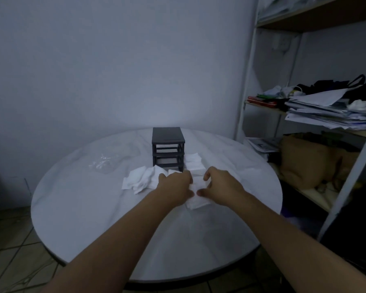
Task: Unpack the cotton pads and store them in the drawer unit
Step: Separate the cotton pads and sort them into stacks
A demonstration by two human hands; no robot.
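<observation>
A small dark drawer unit (168,148) stands on the round white table (93,208), its front slots looking open toward me. White cotton pads lie spread in front of it: a loose heap (141,179) at the left, a pile (193,161) beside the unit's right side, and a stack (197,200) between my hands. My left hand (174,188) has its fingers curled against the stack's left side. My right hand (221,185) curves around the stack's right side, thumb at its near edge. Both hands grip the stack together.
A crumpled clear plastic wrapper (103,162) lies on the table at the left of the unit. A white metal shelf rack (249,81) stands at the right, holding stacked papers (330,111), bags and a brown sack (304,163). Tiled floor shows at the lower left.
</observation>
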